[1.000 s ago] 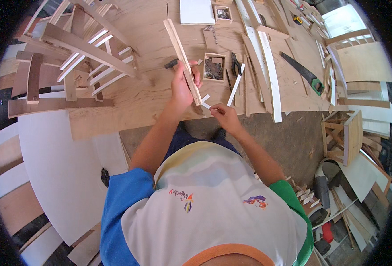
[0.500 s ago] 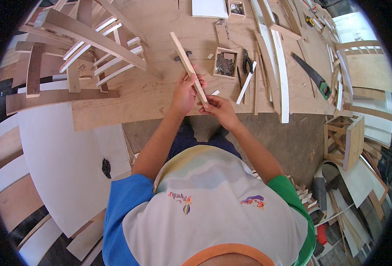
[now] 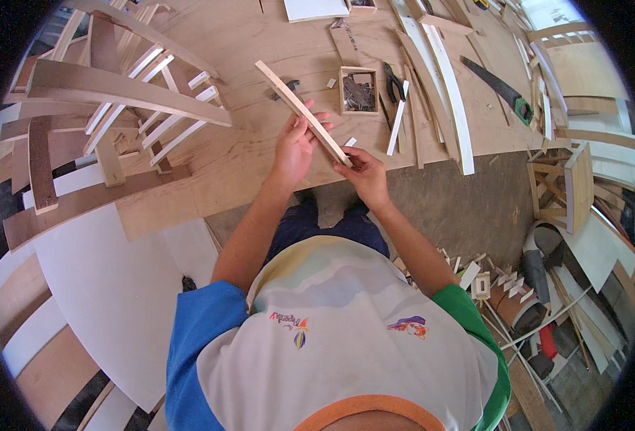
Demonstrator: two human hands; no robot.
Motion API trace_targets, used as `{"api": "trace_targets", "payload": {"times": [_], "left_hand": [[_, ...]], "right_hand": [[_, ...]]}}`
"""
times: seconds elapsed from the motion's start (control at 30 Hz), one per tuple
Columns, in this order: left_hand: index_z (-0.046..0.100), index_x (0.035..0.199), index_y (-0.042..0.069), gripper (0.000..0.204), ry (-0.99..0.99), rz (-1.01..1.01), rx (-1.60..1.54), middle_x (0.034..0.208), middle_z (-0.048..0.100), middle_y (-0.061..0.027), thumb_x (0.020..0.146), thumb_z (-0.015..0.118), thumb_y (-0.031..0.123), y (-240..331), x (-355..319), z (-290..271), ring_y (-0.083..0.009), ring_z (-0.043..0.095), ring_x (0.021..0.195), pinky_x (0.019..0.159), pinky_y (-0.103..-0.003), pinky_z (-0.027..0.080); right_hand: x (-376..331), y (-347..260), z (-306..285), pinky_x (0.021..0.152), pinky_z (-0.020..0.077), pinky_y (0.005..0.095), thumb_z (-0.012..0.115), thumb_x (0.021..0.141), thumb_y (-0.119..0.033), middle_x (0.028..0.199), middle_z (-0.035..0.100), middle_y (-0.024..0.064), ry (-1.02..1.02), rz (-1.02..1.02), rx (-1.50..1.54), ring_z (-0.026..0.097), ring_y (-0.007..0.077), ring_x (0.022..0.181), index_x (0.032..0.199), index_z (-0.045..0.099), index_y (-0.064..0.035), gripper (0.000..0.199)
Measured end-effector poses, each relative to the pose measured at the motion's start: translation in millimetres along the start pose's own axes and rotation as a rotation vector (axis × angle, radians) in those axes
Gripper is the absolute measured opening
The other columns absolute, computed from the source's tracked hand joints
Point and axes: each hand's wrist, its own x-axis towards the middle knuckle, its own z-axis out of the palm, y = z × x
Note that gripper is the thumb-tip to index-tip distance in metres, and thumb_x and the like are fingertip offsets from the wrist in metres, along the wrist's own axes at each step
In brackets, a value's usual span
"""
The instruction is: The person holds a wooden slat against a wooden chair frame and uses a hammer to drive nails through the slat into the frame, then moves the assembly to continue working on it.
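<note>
A narrow, pale wooden strip (image 3: 288,95) slants above the near edge of the workbench, its far end pointing up and left. My left hand (image 3: 294,147) supports it near the middle, the strip lying between thumb and fingers, which are partly spread on its right side. At the near end, the fingertips of my right hand (image 3: 364,174) pinch the strip. Behind it on the bench lies a dark metal tool (image 3: 280,89), partly hidden, its kind unclear. To the right stand a small wooden box (image 3: 342,93) of metal hardware and black-handled pliers (image 3: 395,82).
Wooden frames with slats (image 3: 131,92) crowd the left of the bench (image 3: 209,194). Long white strips (image 3: 452,93) and a green-handled handsaw (image 3: 497,86) lie at right. A white board (image 3: 102,287) is at lower left. Offcuts and a small wooden stool (image 3: 577,188) fill the right side.
The strip has tilted further from upright, its far end shifting left. My right hand has moved slightly right, and the left fingers have spread more. The whole view has turned a little.
</note>
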Motion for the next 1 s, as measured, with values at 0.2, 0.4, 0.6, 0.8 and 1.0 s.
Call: {"api": "trace_targets", "payload": {"times": [0.2, 0.4, 0.6, 0.8, 1.0], "left_hand": [[0.037, 0.137, 0.004, 0.044, 0.002, -0.014, -0.009, 0.122, 0.055, -0.0182, 0.099, 0.045, 0.023, -1.5, 1.8, -24.5, -0.0298, 0.056, 0.111, 0.099, -0.043, 0.043], [0.026, 0.144, 0.009, 0.055, -0.028, -0.021, 0.085, 0.127, 0.053, -0.0190, 0.095, 0.050, 0.013, 6.8, -14.7, -22.1, -0.0302, 0.054, 0.115, 0.100, -0.043, 0.042], [0.018, 0.148, 0.012, 0.071, -0.115, 0.016, 0.217, 0.120, 0.057, -0.0171, 0.089, 0.054, -0.004, -18.7, -24.0, -21.3, -0.0249, 0.057, 0.109, 0.093, -0.036, 0.048], [0.014, 0.148, 0.011, 0.074, -0.096, 0.011, 0.133, 0.115, 0.059, -0.0161, 0.088, 0.055, -0.004, -33.4, -28.3, -15.4, -0.0234, 0.057, 0.109, 0.090, -0.035, 0.049], [0.011, 0.148, 0.008, 0.071, 0.020, 0.001, 0.054, 0.117, 0.058, -0.0186, 0.090, 0.053, 0.001, -33.7, -31.0, 0.5, -0.0283, 0.059, 0.108, 0.093, -0.040, 0.048]], "right_hand": [[-1.7, 18.5, 13.4, 0.081, 0.0534, 0.0250, 0.070, 0.079, 0.006, 0.108, 0.065, 0.0105, 0.155, -0.055, -0.333, 0.063, 0.0153, 0.100, 0.118, 0.057, 0.0045, 0.041], [-0.7, 15.9, 17.0, 0.064, 0.0520, 0.0281, 0.076, 0.075, -0.006, 0.094, 0.069, 0.0120, 0.180, -0.221, -0.463, 0.063, 0.0141, 0.072, 0.108, 0.065, -0.0021, 0.035], [4.4, -12.3, 13.7, 0.064, 0.0518, 0.0300, 0.073, 0.078, -0.007, 0.092, 0.069, 0.0144, 0.032, -0.157, -0.530, 0.065, 0.0169, 0.072, 0.113, 0.065, -0.0042, 0.036], [0.7, -15.0, 6.4, 0.060, 0.0493, 0.0252, 0.069, 0.081, -0.001, 0.084, 0.069, 0.0101, 0.036, -0.319, -0.591, 0.061, 0.0089, 0.070, 0.114, 0.066, -0.0043, 0.033], [-1.2, -13.4, -1.5, 0.082, 0.0535, 0.0352, 0.067, 0.082, -0.002, 0.109, 0.066, 0.0165, -0.011, -0.441, -0.628, 0.065, 0.0261, 0.101, 0.115, 0.062, -0.0028, 0.033]]}}
